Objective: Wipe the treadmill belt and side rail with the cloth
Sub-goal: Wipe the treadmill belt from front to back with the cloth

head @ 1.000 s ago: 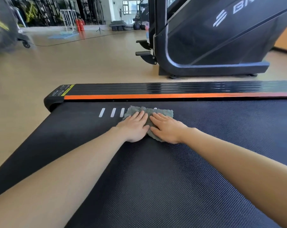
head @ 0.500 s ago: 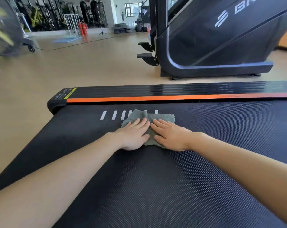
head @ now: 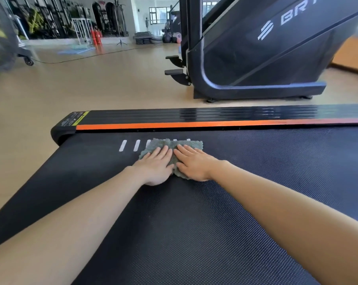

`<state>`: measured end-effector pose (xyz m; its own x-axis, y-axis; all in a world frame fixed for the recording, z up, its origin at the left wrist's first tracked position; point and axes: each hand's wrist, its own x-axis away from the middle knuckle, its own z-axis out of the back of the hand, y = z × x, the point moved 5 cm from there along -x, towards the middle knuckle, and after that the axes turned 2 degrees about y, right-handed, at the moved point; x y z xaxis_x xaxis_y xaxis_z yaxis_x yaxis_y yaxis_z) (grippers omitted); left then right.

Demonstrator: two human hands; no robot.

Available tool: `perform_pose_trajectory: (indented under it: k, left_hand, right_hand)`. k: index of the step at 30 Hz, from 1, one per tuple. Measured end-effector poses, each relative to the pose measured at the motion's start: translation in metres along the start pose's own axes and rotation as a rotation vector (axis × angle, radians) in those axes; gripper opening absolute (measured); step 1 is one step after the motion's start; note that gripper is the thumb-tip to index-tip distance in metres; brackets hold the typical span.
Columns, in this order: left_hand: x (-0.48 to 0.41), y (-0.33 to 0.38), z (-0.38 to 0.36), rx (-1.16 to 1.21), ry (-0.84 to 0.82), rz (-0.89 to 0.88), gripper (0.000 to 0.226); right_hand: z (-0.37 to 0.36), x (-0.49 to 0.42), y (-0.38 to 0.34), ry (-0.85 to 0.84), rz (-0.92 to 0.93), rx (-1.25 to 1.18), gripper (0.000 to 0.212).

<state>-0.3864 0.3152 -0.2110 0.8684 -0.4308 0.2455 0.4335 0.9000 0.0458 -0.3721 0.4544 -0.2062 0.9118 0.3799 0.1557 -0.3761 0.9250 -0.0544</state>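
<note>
A grey fluffy cloth (head: 191,145) lies on the black textured treadmill belt (head: 194,233), close to the far side rail (head: 194,116), which is glossy black with an orange stripe. My left hand (head: 156,166) and my right hand (head: 193,164) lie flat side by side on the cloth, fingers stretched out toward the rail, pressing it onto the belt. The cloth covers some of the white dash marks (head: 122,145) printed on the belt.
The belt's rounded end cap (head: 60,133) is at the left, with tan gym floor (head: 81,85) beyond. A large dark exercise machine (head: 266,58) stands behind the rail. A wheeled machine (head: 1,38) and racks stand far left.
Both hands drew the cloth a little toward me, then pushed it back toward the rail and slightly left, covering more of the white dashes.
</note>
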Motion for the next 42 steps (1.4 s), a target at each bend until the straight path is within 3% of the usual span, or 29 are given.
perform_pose_trajectory:
  k: [8,16,23,33,42]
  left_hand:
    - [-0.091,0.058,0.027,0.023,-0.021,-0.001,0.065]
    - [-0.133,0.18,0.032,0.033,0.052,-0.247,0.063]
    - [-0.131,0.147,0.037,0.027,0.075,-0.201,0.061]
    - [-0.088,0.031,0.035,0.03,0.057,-0.008,0.063]
    - [-0.123,0.088,0.036,0.007,0.014,0.018,0.072]
  right_hand:
    - [0.012,-0.006,0.086,0.061,-0.158,-0.044,0.058]
    - [0.013,0.055,0.197,0.077,-0.372,-0.077,0.055]
    - [0.019,0.021,0.186,0.074,-0.369,-0.111,0.051]
    - [0.014,-0.034,0.084,0.08,-0.193,-0.066,0.06]
    - [0.02,0.003,0.137,0.014,-0.346,-0.027,0.058]
